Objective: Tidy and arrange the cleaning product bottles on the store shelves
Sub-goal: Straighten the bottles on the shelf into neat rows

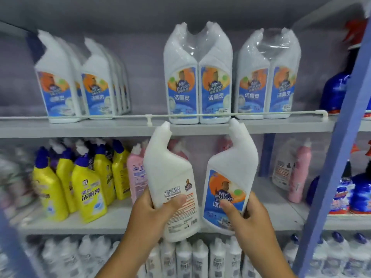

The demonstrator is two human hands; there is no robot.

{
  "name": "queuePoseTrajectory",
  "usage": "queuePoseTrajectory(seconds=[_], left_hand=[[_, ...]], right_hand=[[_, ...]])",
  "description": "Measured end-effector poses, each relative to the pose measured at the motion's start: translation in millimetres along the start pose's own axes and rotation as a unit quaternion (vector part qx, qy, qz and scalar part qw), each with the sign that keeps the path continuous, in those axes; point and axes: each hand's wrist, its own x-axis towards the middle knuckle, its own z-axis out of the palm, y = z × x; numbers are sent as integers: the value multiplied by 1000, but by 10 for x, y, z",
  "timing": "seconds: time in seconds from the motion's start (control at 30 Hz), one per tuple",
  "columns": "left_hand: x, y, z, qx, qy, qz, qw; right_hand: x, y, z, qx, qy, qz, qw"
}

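We hold two loose white bottles up in front of the top shelf [120, 127]. Our left hand [158, 213] grips the back-label bottle [170, 183], reversed and needing a turn. Our right hand [247, 215] grips the front-label bottle [230, 181]. We judge both are bound for the gap between the two rows of single bottles [80, 81] and the two shrink-wrapped twin packs [230, 77].
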Motion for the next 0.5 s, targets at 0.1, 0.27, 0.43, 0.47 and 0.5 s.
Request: queuePoseTrajectory(seconds=[0.1,0.27,0.43,0.47,0.5], left_hand=[[44,473,-383,-6,1,55,998],[301,1158,-1104,-7,13,155,988],[767,1769,-1798,29,5,228,973],[881,1869,-1912,42,3,238,970],[1015,1954,-2015,57,-1,247,967]], right_hand=[[78,-473,275,24,-15,-43,999],[340,-1120,881,3,-33,-142,989],[814,-1716,1627,-11,-66,-209,976],[921,-1805,1765,-15,-66,-214,975],[1036,-1875,1880,-20,-67,-216,974]])
